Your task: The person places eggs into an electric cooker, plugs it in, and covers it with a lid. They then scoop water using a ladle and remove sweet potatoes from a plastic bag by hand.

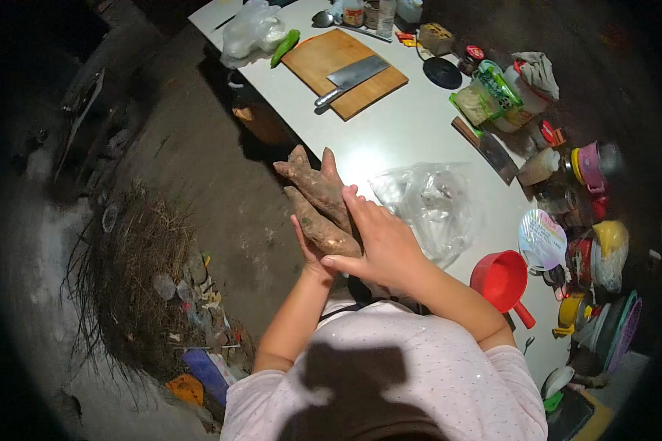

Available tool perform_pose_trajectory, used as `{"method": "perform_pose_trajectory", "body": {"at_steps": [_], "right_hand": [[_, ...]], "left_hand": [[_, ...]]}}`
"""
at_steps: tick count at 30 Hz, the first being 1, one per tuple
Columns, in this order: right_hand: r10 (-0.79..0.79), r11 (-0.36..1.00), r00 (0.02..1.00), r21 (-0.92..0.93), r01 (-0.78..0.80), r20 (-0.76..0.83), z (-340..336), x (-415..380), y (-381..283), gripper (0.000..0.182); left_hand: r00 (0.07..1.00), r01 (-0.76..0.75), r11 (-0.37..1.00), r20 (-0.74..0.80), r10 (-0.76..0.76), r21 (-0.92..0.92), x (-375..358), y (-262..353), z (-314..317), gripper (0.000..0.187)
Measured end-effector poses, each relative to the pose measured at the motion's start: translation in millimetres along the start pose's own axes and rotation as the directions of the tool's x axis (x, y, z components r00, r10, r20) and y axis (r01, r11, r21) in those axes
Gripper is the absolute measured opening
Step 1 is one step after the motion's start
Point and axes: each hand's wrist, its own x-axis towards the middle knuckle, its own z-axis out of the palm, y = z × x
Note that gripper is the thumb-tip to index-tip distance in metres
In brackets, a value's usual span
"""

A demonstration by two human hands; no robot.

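Note:
Several long, soil-covered sweet potatoes (322,229) are bunched together between my two hands, over the floor beside the white table's edge. My left hand (311,253) supports them from below and the left, mostly hidden behind them. Across their right side lies my right hand (382,239), its thumb against the lower end of the nearest one and its fingers along the side. Just right of my right hand, a crumpled clear plastic bag (438,209) rests on the table (353,151).
A cleaver (359,71) lies on a wooden cutting board (305,59), beside a green pepper (285,47) and a white plastic bag (251,33). A red ladle-like scoop (499,281) sits at the right. Jars and containers line the far edge. Dry brush (136,272) is on the floor.

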Motion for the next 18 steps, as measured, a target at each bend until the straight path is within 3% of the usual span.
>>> {"method": "perform_pose_trajectory", "body": {"at_steps": [4, 6, 7, 8, 9, 10, 12, 14, 15, 17, 18], "right_hand": [[0.032, 0.998, 0.996, 0.055, -0.027, -0.085, -6, 4, -6, 0.078], [0.059, 0.993, 0.988, 0.113, -0.043, -0.144, -8, 4, -3, 0.070], [0.143, 0.970, 0.958, 0.229, -0.085, -0.247, -10, 1, 5, 0.060], [0.231, 0.933, 0.912, 0.343, -0.109, -0.339, -12, -2, 14, 0.050], [0.264, 0.939, 0.837, 0.326, -0.109, -0.479, -13, -7, 32, 0.032], [0.299, 0.947, 0.776, 0.275, -0.168, -0.556, -16, -13, 52, 0.025], [0.398, 0.913, 0.732, 0.155, -0.378, -0.553, -21, -28, 93, 0.022], [0.430, 0.885, 0.801, 0.020, -0.465, -0.417, -4, -43, 146, 0.020], [0.427, 0.887, 0.804, 0.018, -0.462, -0.414, 9, -44, 166, 0.020], [0.382, 0.916, 0.917, -0.087, -0.392, -0.113, 39, -44, 204, 0.021], [0.373, 0.920, 0.922, -0.087, -0.383, -0.106, 53, -40, 226, 0.021]], "left_hand": [[0.999, 0.001, 0.999, 0.050, -0.003, 0.044, 27, 14, 12, 0.090], [0.995, 0.028, 0.996, 0.096, -0.021, -0.080, 26, 21, 19, 0.091], [0.993, 0.044, 0.991, 0.110, -0.030, -0.126, 26, 25, 17, 0.092], [0.979, 0.184, 0.951, 0.135, -0.154, -0.247, 22, 30, 0, 0.093], [0.949, 0.311, 0.879, 0.172, -0.266, -0.360, 21, 35, -13, 0.094], [0.953, 0.303, 0.873, 0.131, -0.273, -0.382, 22, 40, -21, 0.095], [0.952, 0.307, 0.865, 0.128, -0.279, -0.397, 25, 48, -28, 0.096], [0.950, 0.313, 0.859, 0.125, -0.287, -0.404, 29, 60, -34, 0.096], [0.949, 0.314, 0.863, 0.139, -0.282, -0.395, 33, 65, -36, 0.096], [0.952, 0.304, 0.877, 0.146, -0.268, -0.371, 36, 76, -38, 0.096], [0.955, 0.295, 0.887, 0.141, -0.261, -0.355, 37, 82, -37, 0.096]]}}
